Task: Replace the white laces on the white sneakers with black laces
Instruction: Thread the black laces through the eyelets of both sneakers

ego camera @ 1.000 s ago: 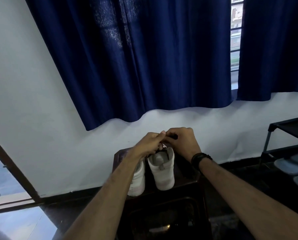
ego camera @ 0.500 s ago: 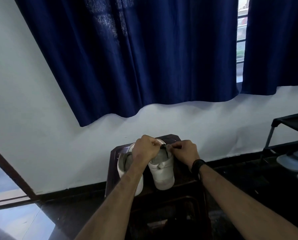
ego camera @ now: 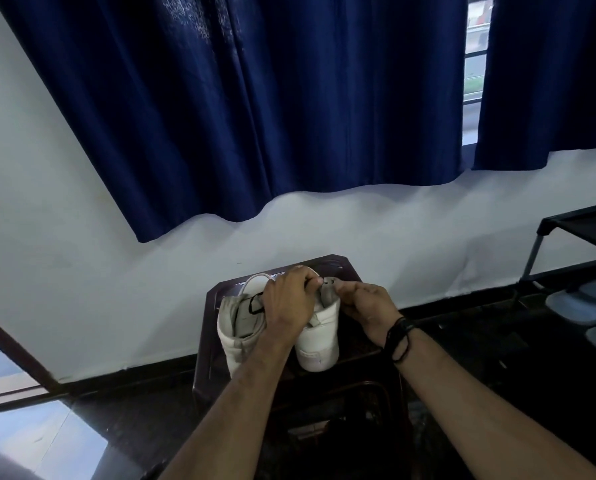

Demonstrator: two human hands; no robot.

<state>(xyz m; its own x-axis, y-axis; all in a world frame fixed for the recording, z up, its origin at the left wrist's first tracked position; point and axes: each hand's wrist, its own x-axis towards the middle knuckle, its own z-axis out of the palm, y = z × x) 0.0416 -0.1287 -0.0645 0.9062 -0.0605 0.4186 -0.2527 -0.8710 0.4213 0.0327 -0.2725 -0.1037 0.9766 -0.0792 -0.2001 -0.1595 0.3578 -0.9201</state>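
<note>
**Lace end could slip at the top eyelet**

Two white sneakers stand side by side, heels toward the camera, on a small dark stool (ego camera: 216,327) that serves as the worktop, set against the wall. The left sneaker (ego camera: 235,332) has a loop of black lace (ego camera: 255,304) lying across its tongue. The right sneaker (ego camera: 319,344) is the one in hand, at its collar.

The left hand (ego camera: 289,306) curls over the top of the right sneaker, its grip clamped together on a thin dark lace end at the fingertips. The right hand (ego camera: 367,306) pinches the tongue or collar edge just beside it; how much lace it holds I cannot tell.

My judgement of the risks:

- The lace end is pinched by very little, so a tug could free it and pull it back out of the eyelet.
- Both sneakers sit close to the stool's edges; a sideways pull could tip the right one against the left, or off the stool.
- The room is dim and the lace is dark, so a skipped eyelet or a twist could pass unnoticed.
- Uneven pulling could leave the two ends unequal for tying.
</note>
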